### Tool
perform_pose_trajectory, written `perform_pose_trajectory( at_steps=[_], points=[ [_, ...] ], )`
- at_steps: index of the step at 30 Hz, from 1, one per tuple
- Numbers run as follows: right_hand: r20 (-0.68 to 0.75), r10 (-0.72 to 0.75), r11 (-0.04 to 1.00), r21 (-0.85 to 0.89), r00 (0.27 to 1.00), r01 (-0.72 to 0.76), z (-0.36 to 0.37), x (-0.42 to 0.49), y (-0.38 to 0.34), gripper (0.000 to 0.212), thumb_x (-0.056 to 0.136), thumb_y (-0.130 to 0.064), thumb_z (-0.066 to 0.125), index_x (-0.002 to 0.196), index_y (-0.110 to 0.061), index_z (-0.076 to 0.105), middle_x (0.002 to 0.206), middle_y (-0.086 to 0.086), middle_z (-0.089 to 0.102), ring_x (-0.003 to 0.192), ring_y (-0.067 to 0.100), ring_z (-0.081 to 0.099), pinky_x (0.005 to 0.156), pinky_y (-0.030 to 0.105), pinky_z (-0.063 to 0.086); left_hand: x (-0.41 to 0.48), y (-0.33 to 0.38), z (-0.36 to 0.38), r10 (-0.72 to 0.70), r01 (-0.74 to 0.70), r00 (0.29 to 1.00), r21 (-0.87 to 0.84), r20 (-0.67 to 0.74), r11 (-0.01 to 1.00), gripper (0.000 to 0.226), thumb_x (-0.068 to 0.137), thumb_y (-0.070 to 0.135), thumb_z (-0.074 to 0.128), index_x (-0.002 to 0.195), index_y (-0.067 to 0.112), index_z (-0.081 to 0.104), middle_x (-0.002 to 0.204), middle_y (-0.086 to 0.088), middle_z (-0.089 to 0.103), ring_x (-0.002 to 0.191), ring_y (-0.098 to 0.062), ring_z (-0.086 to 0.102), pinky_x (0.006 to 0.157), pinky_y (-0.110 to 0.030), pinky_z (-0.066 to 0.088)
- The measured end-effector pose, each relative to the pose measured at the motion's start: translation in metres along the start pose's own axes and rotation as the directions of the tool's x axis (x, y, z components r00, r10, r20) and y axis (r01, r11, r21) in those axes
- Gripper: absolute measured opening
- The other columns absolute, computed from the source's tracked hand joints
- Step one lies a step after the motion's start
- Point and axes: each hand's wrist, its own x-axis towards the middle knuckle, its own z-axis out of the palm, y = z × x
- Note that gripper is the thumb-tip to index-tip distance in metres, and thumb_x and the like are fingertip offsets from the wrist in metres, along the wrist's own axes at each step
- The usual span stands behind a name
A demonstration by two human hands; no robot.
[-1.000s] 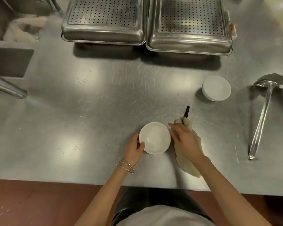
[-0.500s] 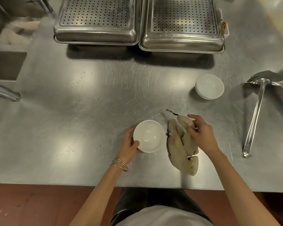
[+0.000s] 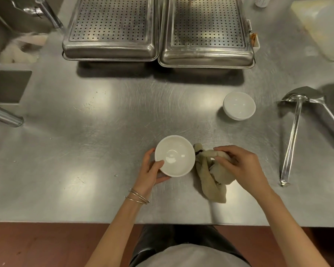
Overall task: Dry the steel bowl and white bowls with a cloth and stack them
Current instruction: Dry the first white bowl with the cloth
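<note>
"How far along is it?"

"Early, I'd judge. At the centre of the frame the left hand (image 3: 150, 170) grips a white bowl (image 3: 175, 156) by its rim, thumb inside. Just to its right, the right hand (image 3: 243, 166) pinches a bunched beige cloth (image 3: 210, 176) that is not yet in the bowl."

"And the rest?"

"A second white bowl (image 3: 239, 106) sits well apart, right of centre. It may be dry already, but that's hard to tell. Nothing is stacked, and no steel bowl is in view."
</note>
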Motion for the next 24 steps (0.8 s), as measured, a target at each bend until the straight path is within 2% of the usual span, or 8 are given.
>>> perform_pose_trajectory(
  at_steps=[4, 7, 9, 12, 14, 17, 21, 24],
  points=[
    [-0.122, -0.096, 0.994, 0.043, 0.988, 0.102, 0.015, 0.002, -0.022, 0.026, 0.076, -0.014, 0.075, 0.101, -0.022, 0.068, 0.096, -0.007, 0.064, 0.087, 0.004, 0.060, 0.076, 0.010, 0.044, -0.008, 0.002, 0.011, 0.075, -0.078, 0.995, 0.040, 0.063, 0.996, 0.046, 0.093, 0.004, 0.047, 0.130, 0.030, 0.040, 0.123, 0.000, 0.051, 0.100, -0.014, 0.060, 0.073, -0.037, 0.059],
    [-0.053, -0.032, 0.999, -0.001, 0.998, 0.032, 0.050, 0.019, -0.020, 0.029, 0.077, -0.020, 0.075, 0.099, -0.016, 0.058, 0.099, 0.000, 0.059, 0.084, 0.012, 0.059, 0.074, 0.020, 0.047, -0.012, -0.003, 0.019, 0.083, -0.090, 0.992, 0.068, 0.093, 0.994, 0.048, 0.093, 0.003, 0.046, 0.134, 0.028, 0.041, 0.123, 0.007, 0.053, 0.100, -0.011, 0.062, 0.069, -0.033, 0.058],
    [0.061, -0.091, 0.983, -0.155, 0.994, 0.099, 0.068, 0.023, -0.011, 0.028, 0.078, -0.023, 0.073, 0.097, -0.009, 0.059, 0.102, 0.005, 0.056, 0.087, 0.019, 0.057, 0.077, 0.033, 0.050, -0.012, -0.006, 0.021, 0.076, -0.083, 0.993, 0.081, 0.089, 0.993, 0.049, 0.093, 0.002, 0.047, 0.135, 0.027, 0.041, 0.119, 0.007, 0.056, 0.097, -0.009, 0.064, 0.068, -0.032, 0.058],
    [0.132, -0.267, 0.834, -0.464, 0.955, 0.297, 0.070, 0.012, 0.009, 0.029, 0.075, -0.039, 0.069, 0.095, -0.019, 0.070, 0.107, 0.005, 0.059, 0.100, 0.024, 0.047, 0.080, 0.040, 0.047, -0.012, -0.007, 0.017, 0.035, -0.036, 0.998, 0.025, 0.059, 0.999, 0.044, 0.094, 0.004, 0.045, 0.130, 0.029, 0.045, 0.120, 0.000, 0.055, 0.100, -0.017, 0.062, 0.064, -0.030, 0.058],
    [0.147, -0.240, 0.847, -0.451, 0.960, 0.281, 0.063, 0.003, 0.018, 0.032, 0.074, -0.038, 0.072, 0.103, -0.026, 0.070, 0.108, 0.004, 0.059, 0.100, 0.023, 0.044, 0.074, 0.035, 0.047, -0.012, -0.006, 0.012, 0.018, -0.018, 0.999, -0.009, 0.040, 1.000, 0.042, 0.094, 0.005, 0.043, 0.122, 0.036, 0.047, 0.118, 0.000, 0.055, 0.101, -0.019, 0.060, 0.062, -0.029, 0.057],
    [0.145, -0.241, 0.875, -0.395, 0.960, 0.279, 0.062, -0.003, 0.021, 0.036, 0.069, -0.022, 0.081, 0.103, -0.021, 0.070, 0.096, 0.002, 0.062, 0.086, 0.018, 0.050, 0.064, 0.028, 0.049, -0.010, -0.008, 0.007, 0.033, -0.034, 0.998, 0.016, 0.053, 0.999, 0.044, 0.094, 0.004, 0.044, 0.122, 0.038, 0.048, 0.120, 0.001, 0.055, 0.104, -0.019, 0.060, 0.065, -0.029, 0.057],
    [-0.032, -0.235, 0.912, -0.352, 0.972, 0.209, 0.073, 0.009, 0.005, 0.028, 0.065, -0.014, 0.083, 0.087, -0.010, 0.066, 0.083, 0.004, 0.065, 0.072, 0.023, 0.057, 0.064, 0.024, 0.044, -0.012, -0.012, 0.008, 0.061, -0.066, 0.997, 0.099, 0.056, 0.993, 0.053, 0.093, 0.000, 0.047, 0.137, 0.027, 0.040, 0.115, 0.013, 0.055, 0.096, -0.006, 0.061, 0.066, -0.027, 0.057],
    [-0.095, -0.183, 0.927, -0.347, 0.978, 0.140, 0.093, 0.019, -0.002, 0.023, 0.065, -0.012, 0.081, 0.083, -0.007, 0.068, 0.088, 0.009, 0.064, 0.074, 0.027, 0.061, 0.062, 0.028, 0.048, -0.016, -0.019, 0.011, 0.042, -0.047, 0.998, 0.090, 0.056, 0.995, 0.055, 0.092, 0.000, 0.047, 0.138, 0.029, 0.039, 0.111, 0.012, 0.059, 0.097, -0.007, 0.061, 0.069, -0.029, 0.058]
  ],
)
